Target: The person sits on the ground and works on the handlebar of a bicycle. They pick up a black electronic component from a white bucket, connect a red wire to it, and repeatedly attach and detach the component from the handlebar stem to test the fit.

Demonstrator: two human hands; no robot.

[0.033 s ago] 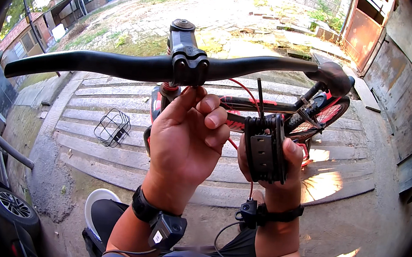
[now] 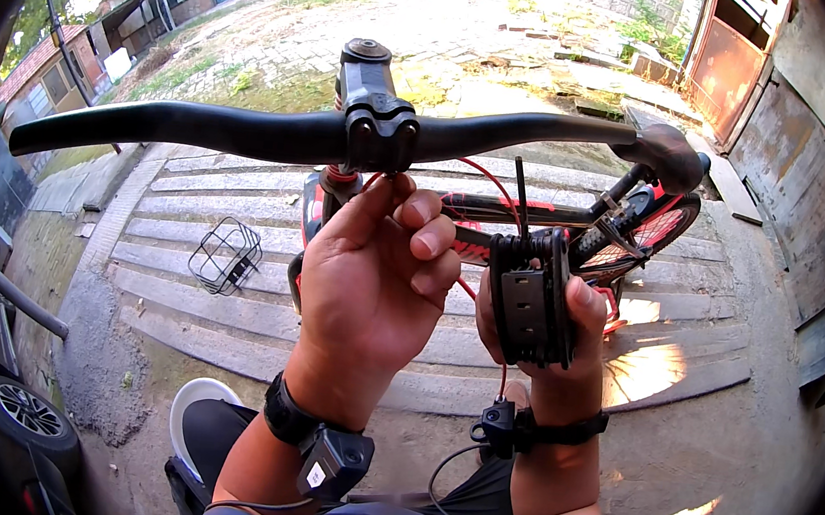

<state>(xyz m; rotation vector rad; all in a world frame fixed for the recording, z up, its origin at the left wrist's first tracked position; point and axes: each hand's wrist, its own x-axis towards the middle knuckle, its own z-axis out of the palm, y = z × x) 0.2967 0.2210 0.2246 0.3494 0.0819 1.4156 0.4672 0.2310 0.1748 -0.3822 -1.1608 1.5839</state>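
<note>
The left hand (image 2: 370,278) reaches up with its palm toward the view, thumb and forefinger tips pinched together just under the black stem (image 2: 380,134), which sits at 12 o'clock from it. Whether anything is caught in that pinch I cannot tell—the spot is small and shadowed. Its other fingers curl loosely inward.

At 3 o'clock from the left hand, the right hand (image 2: 582,346) is closed firmly around a black folding tool (image 2: 530,305), thumb along its right side. One thin rod stands out from it, pointing nearly to 12.

The black handlebar (image 2: 235,126) spans the view through the stem, toward 9 and 3 o'clock. The bicycle's rear wheel (image 2: 675,228) lies between 3 and 4 from the stem. A wire basket (image 2: 231,264) rests on the ground at 9 o'clock from the left hand. From mid-view, a car wheel (image 2: 32,412) shows at 8 o'clock—and a rusty gate (image 2: 723,74) at 2.
</note>
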